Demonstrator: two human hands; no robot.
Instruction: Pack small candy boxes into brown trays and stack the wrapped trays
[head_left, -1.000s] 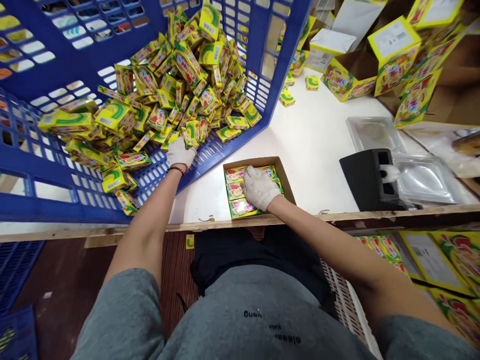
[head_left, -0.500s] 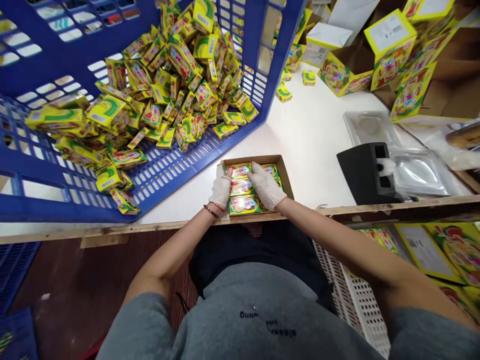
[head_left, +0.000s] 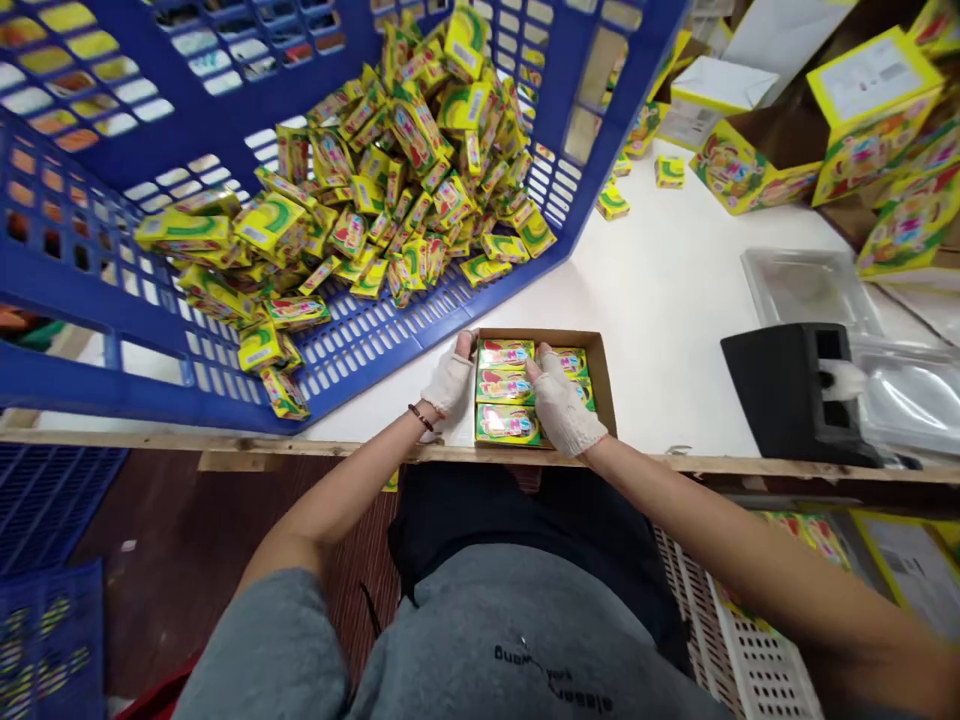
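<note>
A shallow open cardboard box [head_left: 606, 385] rests at the table's front edge, with small yellow-green candy packets [head_left: 506, 385] laid in rows inside it. My left hand [head_left: 448, 385], in a white fingerless glove, holds the box's left side, its fingertips by the far left corner. My right hand [head_left: 564, 402], gloved alike, reaches inside the box. Its thumb and fingers are bent around a packet between the left and right columns; the palm hides part of the packets there.
A big blue plastic crate [head_left: 442, 320] with a heap of the same packets lies on its side at left. A black tape dispenser [head_left: 780, 395], clear plastic trays [head_left: 806, 285] and open yellow cartons [head_left: 757, 165] stand at right. Loose packets [head_left: 670, 172] lie behind.
My left hand has shifted from the box's left rim to the outside of its wall. My right hand stays over the packets. The whole view has swung slightly, moving the scene rightward.
</note>
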